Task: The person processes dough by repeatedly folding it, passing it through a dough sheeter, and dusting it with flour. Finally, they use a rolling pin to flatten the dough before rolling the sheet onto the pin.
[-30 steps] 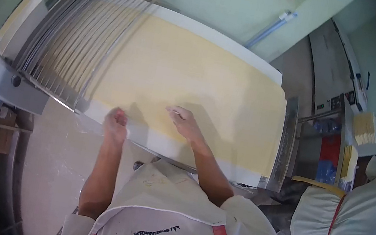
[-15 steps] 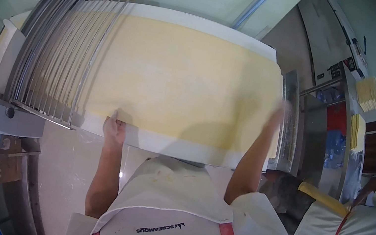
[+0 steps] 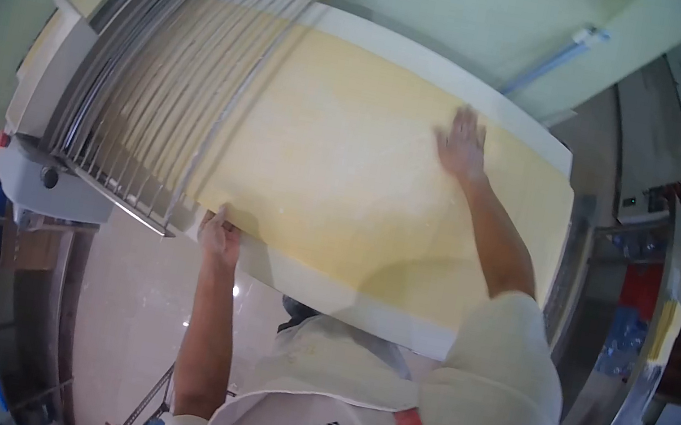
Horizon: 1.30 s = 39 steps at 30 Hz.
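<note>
Head view: a pale yellow sheet [image 3: 353,142] lies along the white worktop [image 3: 419,333], white margins showing at its near and far edges. Its left part runs beneath metal bars [image 3: 176,83]. The left hand [image 3: 220,237] is at the near edge, just beside the bars, fingers curled; whether its grip pinches the sheet, I cannot tell. The right hand [image 3: 464,148], its grip released and fingers spread, is over the sheet near the far edge, with open room between the hands.
</note>
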Tool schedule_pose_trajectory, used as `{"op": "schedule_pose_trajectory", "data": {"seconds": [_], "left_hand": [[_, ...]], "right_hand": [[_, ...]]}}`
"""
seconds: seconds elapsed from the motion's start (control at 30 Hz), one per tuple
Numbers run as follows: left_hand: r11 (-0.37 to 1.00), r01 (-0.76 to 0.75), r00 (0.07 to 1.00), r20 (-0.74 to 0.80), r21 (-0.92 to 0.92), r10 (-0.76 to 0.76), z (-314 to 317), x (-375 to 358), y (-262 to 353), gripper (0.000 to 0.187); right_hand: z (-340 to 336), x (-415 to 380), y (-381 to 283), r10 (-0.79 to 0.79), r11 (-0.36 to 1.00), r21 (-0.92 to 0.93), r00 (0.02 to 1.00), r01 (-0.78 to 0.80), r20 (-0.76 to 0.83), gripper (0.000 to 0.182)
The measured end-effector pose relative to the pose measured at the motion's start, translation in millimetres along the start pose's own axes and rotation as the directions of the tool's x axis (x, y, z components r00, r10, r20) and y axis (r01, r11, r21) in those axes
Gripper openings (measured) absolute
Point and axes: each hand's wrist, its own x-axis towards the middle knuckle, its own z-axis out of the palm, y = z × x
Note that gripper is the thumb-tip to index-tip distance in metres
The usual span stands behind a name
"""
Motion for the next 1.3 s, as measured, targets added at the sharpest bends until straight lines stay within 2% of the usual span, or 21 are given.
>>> {"op": "schedule_pose_trajectory", "data": {"seconds": [0.03, 0.07, 0.1, 0.17, 0.23, 0.3, 0.33, 0.37, 0.5, 0.57, 0.6, 0.63, 0.7, 0.8, 0.87, 0.93, 1.0, 1.03, 1.13, 1.23, 1.3], "left_hand": [[1.0, -0.022, 0.999, -0.035, 0.004, 0.022, 4.1, 2.0, 2.7, 0.026], [0.999, -0.032, 0.997, -0.071, 0.006, 0.032, 8.8, 0.7, 2.5, 0.025], [0.999, -0.03, 0.994, -0.105, 0.019, 0.031, 9.8, -2.7, 2.6, 0.025], [0.999, -0.031, 0.996, -0.088, 0.045, 0.034, 16.8, -4.4, 6.6, 0.024], [0.996, -0.047, 0.994, -0.093, 0.074, 0.053, 18.5, -3.4, 4.7, 0.023], [0.991, -0.064, 0.991, -0.107, 0.114, 0.077, 15.3, -0.5, -4.9, 0.022], [0.992, -0.058, 0.989, -0.127, 0.109, 0.072, 15.9, -1.6, -11.2, 0.021], [0.993, -0.057, 0.986, -0.148, 0.105, 0.073, 19.6, -3.8, -19.5, 0.021], [0.978, -0.044, 0.972, -0.218, 0.204, 0.089, 45.5, -36.4, -41.2, 0.022], [0.975, -0.037, 0.97, -0.227, 0.218, 0.088, 54.8, -49.0, -51.1, 0.024], [0.972, -0.018, 0.969, -0.236, 0.235, 0.075, 59.1, -54.4, -54.3, 0.024], [0.969, 0.003, 0.966, -0.25, 0.245, 0.061, 62.0, -61.3, -57.8, 0.024], [0.968, 0.007, 0.956, -0.287, 0.25, 0.067, 63.8, -71.7, -65.5, 0.024], [0.971, -0.01, 0.942, -0.323, 0.239, 0.089, 72.9, -72.4, -78.6, 0.025], [0.963, -0.017, 0.955, -0.28, 0.27, 0.095, 78.5, -67.6, -61.3, 0.027], [0.958, -0.067, 0.963, -0.235, 0.278, 0.135, 87.8, -61.5, -36.2, 0.027], [0.955, -0.154, 0.961, -0.188, 0.252, 0.204, 96.5, -54.5, -12.1, 0.027], [0.968, -0.113, 0.958, -0.235, 0.225, 0.167, 86.4, -46.3, -7.3, 0.027], [0.995, -0.048, 0.931, -0.357, 0.084, 0.075, 58.6, -20.5, -11.9, 0.028], [0.987, -0.057, 0.964, -0.248, 0.152, 0.094, 56.6, -37.1, -37.7, 0.029], [0.983, -0.033, 0.961, -0.266, 0.181, 0.081, 68.5, -52.6, -59.9, 0.029]], "right_hand": [[-25.6, -28.0, -33.9, -0.26, 0.946, -0.155, 0.952, 0.284, 0.159, 0.069], [-64.5, -65.6, -73.7, -0.462, 0.787, -0.26, 0.814, 0.56, 0.352, 0.072], [-102.8, -104.2, -102.2, -0.69, 0.719, 0.363, 0.671, 0.592, 0.271, 0.073], [-93.9, -88.7, -74.7, -0.597, 0.772, 0.015, 0.717, 0.636, 0.359, 0.058], [-75.4, -60.4, -29.0, -0.504, 0.714, -0.322, 0.775, 0.622, 0.381, 0.044], [-59.4, -16.1, 12.2, -0.305, 0.861, -0.306, 0.893, 0.407, 0.332, 0.046], [-55.1, 30.9, 33.4, -0.14, 0.976, -0.113, 0.936, 0.185, 0.324, 0.057], [-46.7, 65.6, 39.1, 0.022, 0.994, 0.091, 0.934, -0.058, 0.356, 0.068], [-3.6, 111.2, -43.3, -0.314, 0.888, 0.352, 0.949, 0.295, -0.002, 0.05], [50.4, 162.9, -42.0, -0.237, 0.835, 0.525, 0.969, 0.164, 0.075, 0.042], [47.8, 188.4, -36.9, -0.261, 0.78, 0.626, 0.917, 0.015, 0.303, 0.04], [43.5, 211.7, -31.2, -0.316, 0.726, 0.673, 0.8, -0.143, 0.51, 0.038], [61.7, 232.6, -10.9, -0.48, 0.512, 0.746, 0.579, -0.425, 0.659, 0.036], [80.6, 240.3, -4.9, -0.628, 0.609, 0.759, 0.443, -0.231, 0.639, 0.043], [32.9, 233.3, -9.0, -0.678, 0.539, 0.804, 0.436, -0.251, 0.591, 0.044], [-19.0, 236.2, -6.3, -0.769, 0.299, 0.867, 0.437, -0.399, 0.467, 0.043], [2.5, 242.9, 6.6, -0.759, 0.098, 0.885, 0.542, -0.454, 0.361, 0.045], [14.1, 239.3, 11.8, -0.741, 0.0, 0.877, 0.589, -0.48, 0.322, 0.046], [24.7, 224.1, -3.3, -0.611, 0.128, 0.809, 0.596, -0.574, 0.52, 0.046], [26.9, 231.5, 2.4, -0.6, 0.386, 0.734, 0.452, -0.558, 0.66, 0.046], [50.0, 228.8, 1.9, -0.609, 0.578, 0.775, 0.496, -0.257, 0.619, 0.045]]}}
